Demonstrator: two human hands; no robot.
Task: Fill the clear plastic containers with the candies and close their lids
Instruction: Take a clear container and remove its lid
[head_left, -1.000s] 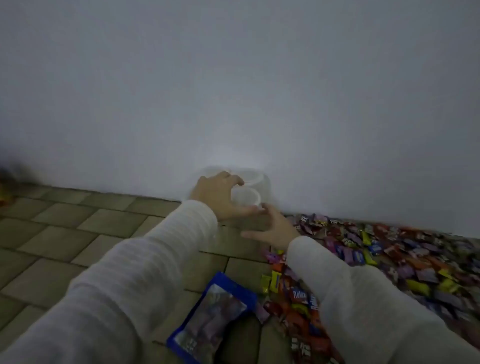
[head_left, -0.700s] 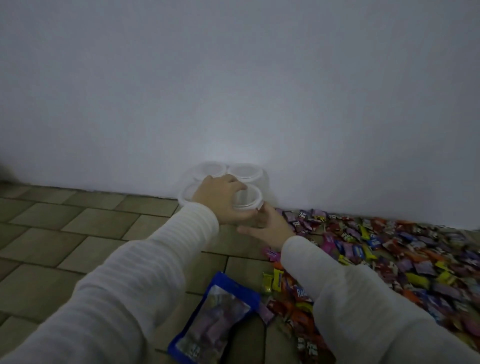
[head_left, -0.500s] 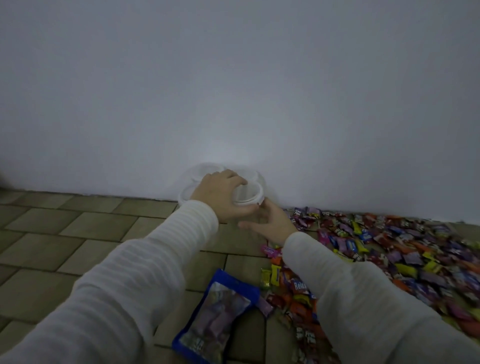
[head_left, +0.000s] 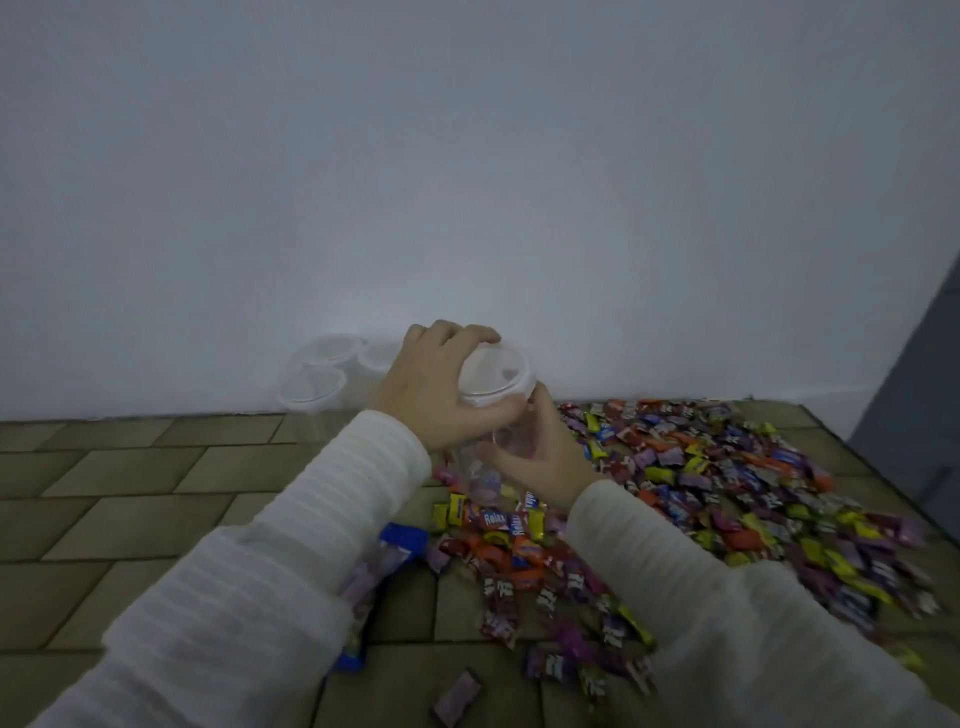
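Fingers of left hand (head_left: 434, 387) curled over the lidded rim of a clear plastic container (head_left: 493, 395), frame centre. Right hand (head_left: 540, 457) wrapped round its see-through body below; fingertips blurred behind the plastic. Three more containers (head_left: 317, 384) left of centre against the wall (head_left: 467, 156), partly hidden by the left hand. Candies (head_left: 701, 483) strewn lower right; blue bag (head_left: 384, 561) mostly covered by the left sleeve (head_left: 291, 571).

Four clear containers (head_left: 496, 384), two hands (head_left: 436, 389), one blue bag (head_left: 384, 561), countless candies (head_left: 727, 493)

Home: tiled floor (head_left: 130, 483), plain wall (head_left: 467, 156)
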